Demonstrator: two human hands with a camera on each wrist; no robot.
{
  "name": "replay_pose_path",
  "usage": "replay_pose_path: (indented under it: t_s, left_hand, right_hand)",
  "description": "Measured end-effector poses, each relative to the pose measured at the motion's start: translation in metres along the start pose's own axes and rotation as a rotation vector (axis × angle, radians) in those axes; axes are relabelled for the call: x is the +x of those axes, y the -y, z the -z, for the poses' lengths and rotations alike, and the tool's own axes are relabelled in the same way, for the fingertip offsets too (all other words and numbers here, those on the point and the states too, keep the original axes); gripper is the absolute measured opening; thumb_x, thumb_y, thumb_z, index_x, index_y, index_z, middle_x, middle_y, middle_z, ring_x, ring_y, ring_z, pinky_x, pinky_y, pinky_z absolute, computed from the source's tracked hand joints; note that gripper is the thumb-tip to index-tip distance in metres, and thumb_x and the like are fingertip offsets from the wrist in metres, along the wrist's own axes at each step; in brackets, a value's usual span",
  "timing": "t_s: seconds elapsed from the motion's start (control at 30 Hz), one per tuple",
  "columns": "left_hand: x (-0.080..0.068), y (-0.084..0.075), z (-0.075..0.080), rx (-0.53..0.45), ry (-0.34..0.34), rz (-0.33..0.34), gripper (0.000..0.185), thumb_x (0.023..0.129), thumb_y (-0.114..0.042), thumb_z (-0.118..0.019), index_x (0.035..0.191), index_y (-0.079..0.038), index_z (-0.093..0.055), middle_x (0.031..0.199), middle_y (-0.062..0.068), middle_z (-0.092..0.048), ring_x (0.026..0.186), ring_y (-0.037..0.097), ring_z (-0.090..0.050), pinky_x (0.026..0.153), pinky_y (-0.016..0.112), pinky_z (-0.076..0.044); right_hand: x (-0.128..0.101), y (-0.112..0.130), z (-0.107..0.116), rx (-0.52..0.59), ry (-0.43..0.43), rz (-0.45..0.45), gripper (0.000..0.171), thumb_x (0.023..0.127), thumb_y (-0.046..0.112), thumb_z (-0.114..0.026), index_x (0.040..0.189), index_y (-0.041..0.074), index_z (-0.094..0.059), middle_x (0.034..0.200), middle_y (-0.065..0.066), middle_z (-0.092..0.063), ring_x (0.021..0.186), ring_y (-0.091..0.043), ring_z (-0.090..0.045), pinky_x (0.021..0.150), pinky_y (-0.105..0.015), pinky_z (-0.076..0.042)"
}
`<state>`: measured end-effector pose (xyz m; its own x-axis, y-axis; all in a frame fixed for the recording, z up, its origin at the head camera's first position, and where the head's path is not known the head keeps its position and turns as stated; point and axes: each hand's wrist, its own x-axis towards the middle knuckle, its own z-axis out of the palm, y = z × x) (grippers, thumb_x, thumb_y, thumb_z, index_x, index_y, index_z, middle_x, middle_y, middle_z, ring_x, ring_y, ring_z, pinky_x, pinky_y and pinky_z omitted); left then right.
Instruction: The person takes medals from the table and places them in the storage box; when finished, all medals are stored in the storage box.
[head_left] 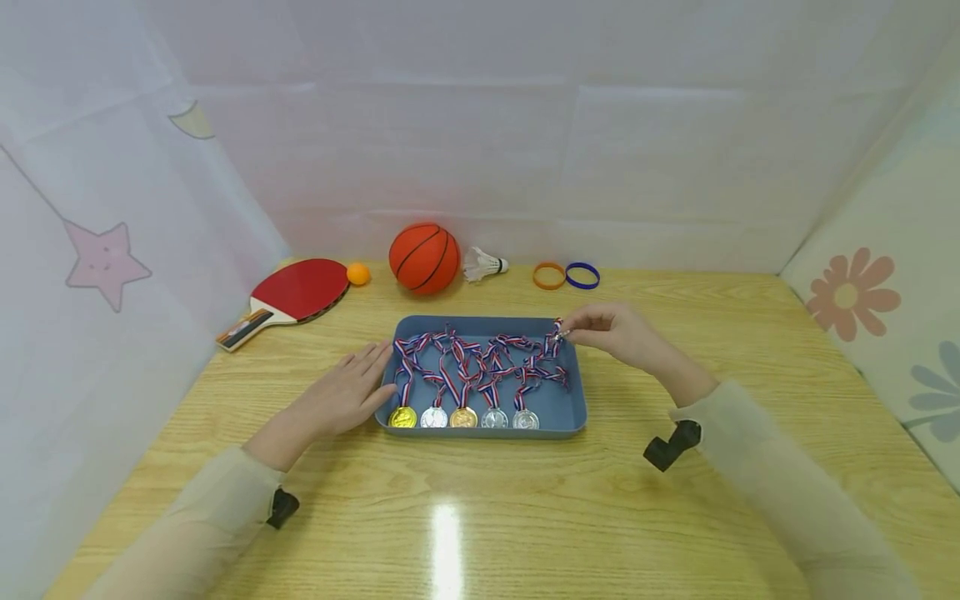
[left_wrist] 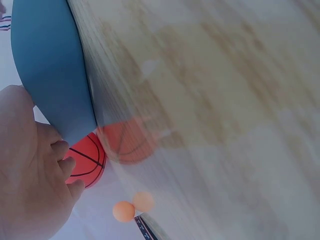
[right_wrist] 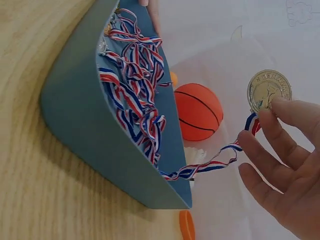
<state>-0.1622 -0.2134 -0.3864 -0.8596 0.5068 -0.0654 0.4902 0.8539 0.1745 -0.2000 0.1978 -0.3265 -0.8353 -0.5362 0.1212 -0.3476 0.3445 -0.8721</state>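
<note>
Between the thumb and forefinger of my right hand [head_left: 618, 333] is a gold-coloured medal [right_wrist: 270, 91], pinched by its edge. Its red, white and blue ribbon [right_wrist: 215, 165] trails down into the blue-grey tray [head_left: 480, 433] at the back right corner. My left hand [head_left: 351, 390] lies along the tray's left side, fingers extended against the rim. Inside the tray, several medals line the front wall: a bright gold medal [head_left: 402, 417] at the left end, a bronze-gold medal [head_left: 462, 417] in the middle, and silver ones such as the right-end silver medal [head_left: 526, 419]. Their tangled ribbons fill the area behind.
Behind the tray stand an orange basketball [head_left: 424, 258], a shuttlecock [head_left: 483, 264], an orange wristband [head_left: 549, 276] and a blue wristband [head_left: 582, 276]. A red table tennis bat [head_left: 303, 287] and an orange ball [head_left: 358, 273] lie at the back left. Pale curtains enclose the wooden table [head_left: 525, 517].
</note>
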Motion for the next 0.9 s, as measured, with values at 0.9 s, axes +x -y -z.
replay_pose_path:
  t_s: [0.9]
  left_hand:
    - [0.002, 0.002, -0.002, 0.002, -0.007, -0.015, 0.067, 0.098, -0.039, -0.037, 0.145, 0.004, -0.017, 0.150, 0.019, -0.016, 0.136, 0.037, -0.012, 0.107, 0.051, -0.014]
  right_hand:
    - [-0.025, -0.037, -0.038, -0.029, 0.227, -0.116, 0.014, 0.087, 0.009, -0.063, 0.096, 0.000, -0.070, 0.082, -0.006, -0.066, 0.042, -0.010, -0.038, 0.041, -0.022, -0.037]
